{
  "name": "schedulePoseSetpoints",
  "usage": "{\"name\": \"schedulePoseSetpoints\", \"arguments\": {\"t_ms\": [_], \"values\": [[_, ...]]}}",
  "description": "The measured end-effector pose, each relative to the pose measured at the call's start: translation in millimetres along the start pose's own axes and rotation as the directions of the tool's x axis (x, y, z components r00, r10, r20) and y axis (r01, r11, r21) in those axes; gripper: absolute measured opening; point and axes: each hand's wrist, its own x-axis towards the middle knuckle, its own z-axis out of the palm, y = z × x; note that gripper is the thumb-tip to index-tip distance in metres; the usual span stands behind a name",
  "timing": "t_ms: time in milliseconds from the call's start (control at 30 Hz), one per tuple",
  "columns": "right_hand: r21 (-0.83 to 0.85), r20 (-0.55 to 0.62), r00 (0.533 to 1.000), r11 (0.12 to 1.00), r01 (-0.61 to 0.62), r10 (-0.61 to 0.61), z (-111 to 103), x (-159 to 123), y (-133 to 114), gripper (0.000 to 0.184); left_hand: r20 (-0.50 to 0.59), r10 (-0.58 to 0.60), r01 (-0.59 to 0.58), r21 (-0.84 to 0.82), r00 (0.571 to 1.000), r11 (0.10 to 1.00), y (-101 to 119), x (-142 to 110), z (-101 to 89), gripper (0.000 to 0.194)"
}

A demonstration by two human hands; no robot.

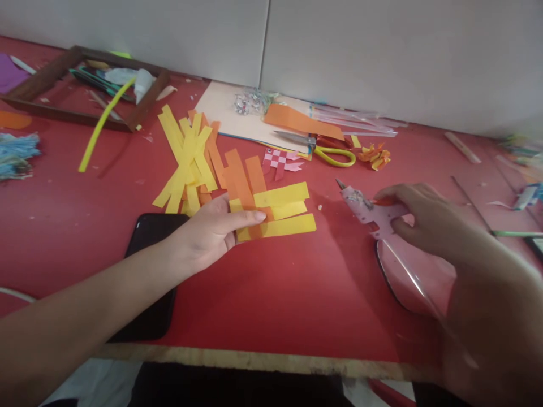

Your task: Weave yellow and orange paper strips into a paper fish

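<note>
Your left hand grips woven orange and yellow strips; your right hand holds a pink glue gun, its dark patch too blurred to read. Under your left forearm lies a black phone; beyond, checkered paper and scissors.

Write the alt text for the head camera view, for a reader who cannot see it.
The left hand holds interlaced orange and yellow paper strips over a red table, while the right hand holds what looks like a pink glue gun. Beyond lie loose strips, scissors and a pink checkered paper fish.
</note>
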Motion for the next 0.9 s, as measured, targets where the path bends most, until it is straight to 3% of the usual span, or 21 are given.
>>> {"name": "schedulePoseSetpoints", "arguments": {"t_ms": [100,200,300,367,467,567,633,700,833,900], "values": [[-0.039,0.078,0.995,0.998,-0.058,0.061,13,11,20,0.041,0.003,0.010,-0.010,0.033,1.000,0.999,-2,0,-0.5,0.028],[-0.090,0.070,0.998,0.996,-0.001,0.008,18,24,38,0.041,0.004,0.011,-0.011,0.052,1.000,0.999,-4,1,-1.3,0.032],[-0.148,0.127,0.990,0.986,0.074,-0.055,14,32,55,0.047,-0.001,0.027,-0.027,0.052,1.000,0.998,-5,1,-1.1,0.032],[-0.208,0.143,0.990,0.977,0.039,-0.009,6,32,57,0.051,-0.010,0.042,-0.042,0.062,0.999,0.997,-5,1,-0.9,0.033],[-0.196,-0.016,0.999,0.980,-0.040,0.037,-10,26,29,0.042,-0.026,0.041,-0.038,0.111,0.999,0.993,-5,1,-1.8,0.039],[0.128,-0.198,0.977,0.986,0.107,-0.080,-24,20,-35,0.032,-0.029,0.026,-0.021,0.164,0.999,0.986,-6,0,-3.5,0.044],[0.376,-0.204,0.957,0.887,0.269,-0.204,-28,19,-78,0.043,-0.013,0.034,-0.032,0.169,0.999,0.985,-7,-1,-3.8,0.044],[0.491,-0.162,0.945,0.807,0.328,-0.286,-28,20,-108,0.049,0.018,0.055,-0.058,0.163,0.998,0.985,-7,-2,-3.1,0.045],[0.660,0.027,0.968,0.732,0.170,-0.249,-27,18,-121,0.034,0.051,0.104,-0.111,0.171,0.993,0.979,-6,-2,-1.9,0.040],[0.806,0.015,0.973,0.578,0.123,-0.229,-24,14,-117,0.039,0.042,0.121,-0.127,0.182,0.992,0.975,-6,-1,-2.1,0.038]]}}
